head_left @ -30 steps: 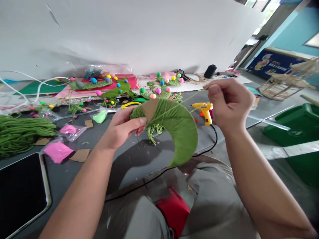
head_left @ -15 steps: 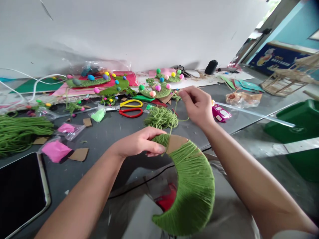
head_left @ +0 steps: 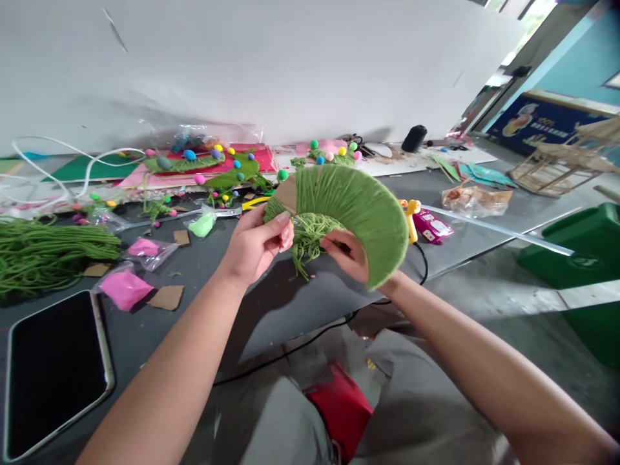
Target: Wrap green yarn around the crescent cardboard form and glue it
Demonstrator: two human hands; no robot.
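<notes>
A cardboard crescent wrapped in green yarn (head_left: 363,206) is raised above the table, its curved back upward. Bare cardboard (head_left: 285,194) shows near its left tip. My left hand (head_left: 259,245) pinches that tip between thumb and fingers. Under the crescent's arch is my right hand (head_left: 347,254), its fingers pressed together near the loose yarn; what they hold is too small to make out. A tangled pile of light green yarn (head_left: 314,232) lies on the table just behind my hands, partly covered by the crescent.
To the left lie a tablet (head_left: 58,371), a green yarn bundle (head_left: 58,252) and pink packets (head_left: 124,289). Decorated green shapes (head_left: 232,174) stand along the wall. At right are a yellow glue gun (head_left: 411,219), a purple packet (head_left: 433,226) and a green bin (head_left: 576,245).
The crescent has swung up from over my lap to above the table. My right hand has come down and left to beneath its arch. My left hand still grips the tip.
</notes>
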